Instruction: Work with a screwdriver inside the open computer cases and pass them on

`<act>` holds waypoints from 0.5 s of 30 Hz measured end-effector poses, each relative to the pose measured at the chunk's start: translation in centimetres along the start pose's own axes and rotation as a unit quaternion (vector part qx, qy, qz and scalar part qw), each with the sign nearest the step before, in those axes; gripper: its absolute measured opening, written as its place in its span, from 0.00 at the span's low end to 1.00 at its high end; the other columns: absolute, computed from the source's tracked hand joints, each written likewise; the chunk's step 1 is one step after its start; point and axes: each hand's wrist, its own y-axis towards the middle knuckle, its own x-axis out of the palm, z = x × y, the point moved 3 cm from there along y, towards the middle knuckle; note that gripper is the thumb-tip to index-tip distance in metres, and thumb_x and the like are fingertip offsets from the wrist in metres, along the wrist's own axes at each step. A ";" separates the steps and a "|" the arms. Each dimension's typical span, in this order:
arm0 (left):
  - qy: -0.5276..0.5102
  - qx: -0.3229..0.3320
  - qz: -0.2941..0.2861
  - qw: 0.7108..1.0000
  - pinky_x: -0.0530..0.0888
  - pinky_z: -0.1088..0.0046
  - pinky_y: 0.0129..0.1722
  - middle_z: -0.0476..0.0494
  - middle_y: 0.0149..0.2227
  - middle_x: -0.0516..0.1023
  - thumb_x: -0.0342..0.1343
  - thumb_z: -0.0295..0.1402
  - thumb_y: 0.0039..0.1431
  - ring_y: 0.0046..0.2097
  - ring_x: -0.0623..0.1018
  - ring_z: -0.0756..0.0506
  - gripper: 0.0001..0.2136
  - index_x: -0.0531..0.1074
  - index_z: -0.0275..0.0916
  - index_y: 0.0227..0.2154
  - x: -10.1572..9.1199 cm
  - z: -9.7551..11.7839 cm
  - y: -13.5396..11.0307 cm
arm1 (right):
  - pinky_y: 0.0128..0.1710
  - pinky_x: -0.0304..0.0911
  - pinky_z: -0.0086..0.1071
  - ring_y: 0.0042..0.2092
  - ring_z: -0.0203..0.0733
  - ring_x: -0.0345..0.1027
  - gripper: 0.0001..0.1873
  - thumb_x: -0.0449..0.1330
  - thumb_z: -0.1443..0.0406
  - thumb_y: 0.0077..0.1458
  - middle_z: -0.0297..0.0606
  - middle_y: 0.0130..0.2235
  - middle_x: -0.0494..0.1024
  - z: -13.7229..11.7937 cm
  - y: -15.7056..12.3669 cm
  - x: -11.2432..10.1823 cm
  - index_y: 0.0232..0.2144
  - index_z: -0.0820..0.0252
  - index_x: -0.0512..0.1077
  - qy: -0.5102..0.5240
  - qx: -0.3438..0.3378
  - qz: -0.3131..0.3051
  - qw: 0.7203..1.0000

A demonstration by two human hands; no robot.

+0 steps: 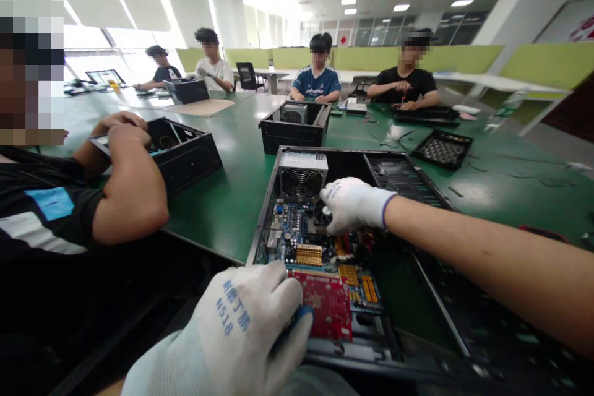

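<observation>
An opened black computer case lies on its side in front of me. Inside are a power supply, a blue motherboard and a red expansion card. My right hand, in a white glove, reaches in from the right. Its bent fingers are on the CPU cooler fan and cover part of it. My left hand, gloved too, is curled at the near left corner, beside the red card. Something blue and dark shows between its thumb and fingers; I cannot make out what it is.
At left, a co-worker's arms reach into another black case. A further case stands beyond mine on the green table. A black perforated panel and loose cables lie at right. Several people sit farther back.
</observation>
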 end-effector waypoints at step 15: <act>-0.019 0.008 -0.084 0.996 0.73 0.70 0.32 0.48 0.33 0.73 0.49 0.39 0.68 0.32 0.76 0.46 0.09 0.67 0.43 0.33 0.4 -0.6 2.7 | 0.52 0.56 0.51 0.52 0.62 0.66 0.26 0.70 0.51 0.39 0.53 0.46 0.79 4.2 -1.0 1.5 0.40 0.57 0.78 -0.022 0.069 -0.005 0.997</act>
